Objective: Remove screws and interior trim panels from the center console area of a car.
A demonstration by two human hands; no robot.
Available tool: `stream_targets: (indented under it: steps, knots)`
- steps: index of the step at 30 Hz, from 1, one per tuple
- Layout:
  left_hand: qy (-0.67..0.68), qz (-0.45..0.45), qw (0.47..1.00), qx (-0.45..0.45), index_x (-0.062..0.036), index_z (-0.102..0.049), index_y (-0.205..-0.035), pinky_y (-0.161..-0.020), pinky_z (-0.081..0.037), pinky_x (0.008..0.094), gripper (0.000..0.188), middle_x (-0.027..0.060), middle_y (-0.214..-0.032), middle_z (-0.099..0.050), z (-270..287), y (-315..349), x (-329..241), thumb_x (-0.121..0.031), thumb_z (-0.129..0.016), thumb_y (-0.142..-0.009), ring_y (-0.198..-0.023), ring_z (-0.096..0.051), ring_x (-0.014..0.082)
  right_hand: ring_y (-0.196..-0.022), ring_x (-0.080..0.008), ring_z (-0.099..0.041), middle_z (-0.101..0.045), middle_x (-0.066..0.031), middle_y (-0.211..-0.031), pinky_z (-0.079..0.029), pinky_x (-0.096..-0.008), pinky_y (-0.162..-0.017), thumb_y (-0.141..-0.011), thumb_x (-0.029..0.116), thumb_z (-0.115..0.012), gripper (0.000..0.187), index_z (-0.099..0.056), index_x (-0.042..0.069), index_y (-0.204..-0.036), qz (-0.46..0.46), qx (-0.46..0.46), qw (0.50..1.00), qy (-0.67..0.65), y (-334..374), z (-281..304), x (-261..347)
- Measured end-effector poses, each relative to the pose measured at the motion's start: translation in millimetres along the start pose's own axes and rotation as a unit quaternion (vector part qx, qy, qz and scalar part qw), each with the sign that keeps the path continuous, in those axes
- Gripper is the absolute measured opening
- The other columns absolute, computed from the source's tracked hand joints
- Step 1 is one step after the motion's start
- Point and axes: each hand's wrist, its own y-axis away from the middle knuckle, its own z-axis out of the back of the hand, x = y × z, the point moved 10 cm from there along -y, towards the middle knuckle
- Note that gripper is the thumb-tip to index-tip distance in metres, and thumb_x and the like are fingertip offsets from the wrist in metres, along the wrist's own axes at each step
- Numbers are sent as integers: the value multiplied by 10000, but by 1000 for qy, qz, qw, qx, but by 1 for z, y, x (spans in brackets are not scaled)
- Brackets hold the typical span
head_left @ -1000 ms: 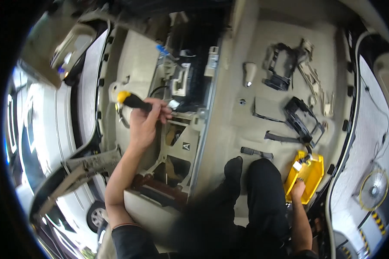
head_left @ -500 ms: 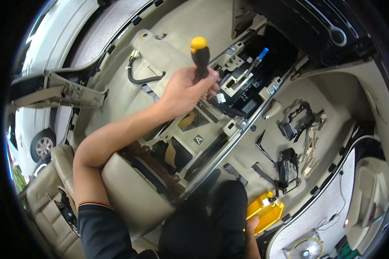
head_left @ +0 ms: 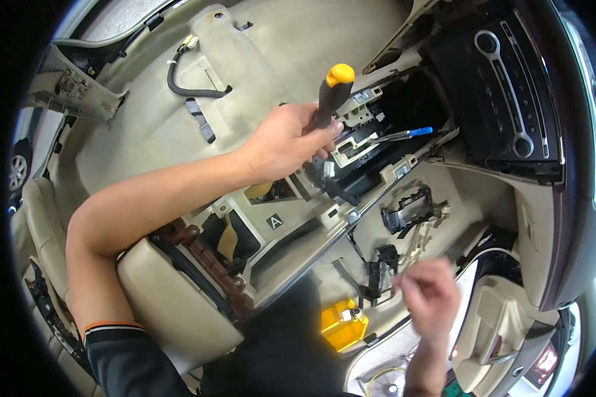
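Observation:
My left hand (head_left: 286,140) is wrapped round the black and yellow handle of a screwdriver (head_left: 334,96), held upright over the stripped centre console (head_left: 371,149) of a car. The screwdriver's lower end is hidden behind the fingers. A dark cable with a white connector (head_left: 328,170) lies just below that hand. My right hand (head_left: 434,298) is raised at the lower right, blurred, its fingers curled together. Whatever they pinch is too small or smeared to make out. Nearby on the floor sits a yellow tray (head_left: 332,336) with small parts in it.
Black plastic brackets (head_left: 379,272) lie on the beige floor right of the console. A slim blue-ended tool (head_left: 418,132) rests across the console opening. The seat (head_left: 175,314) is at lower left, the dashboard panel (head_left: 467,99) at upper right, an open door (head_left: 493,317) at far right.
My right hand has left the yellow tray and risen up and to the right. The left hand still grips the screwdriver over the console. The view has turned toward the dashboard.

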Motion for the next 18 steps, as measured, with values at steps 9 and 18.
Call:
stream_targets:
  steps: [9,18]
  knots:
    - [-7,23,1000,14,-9,-604,-933,-576,-473,239,233,24,-734,-621,0,-5,7,-238,-561,-945,-651,-576,79,-790,-381,-645,-646,-225,-806,-527,-408,-723,-747,-26,-571,127,-669,-26,-827,217,117,899,362,-229,-86,96]
    - [-10,-92,995,-25,16,-610,-875,-566,-489,283,308,46,-654,-607,11,-8,-7,-284,-566,-931,-580,-580,118,-796,-380,-649,-651,-219,-810,-526,-427,-721,-711,7,-600,64,-630,-7,-765,121,104,876,455,-258,-115,4]
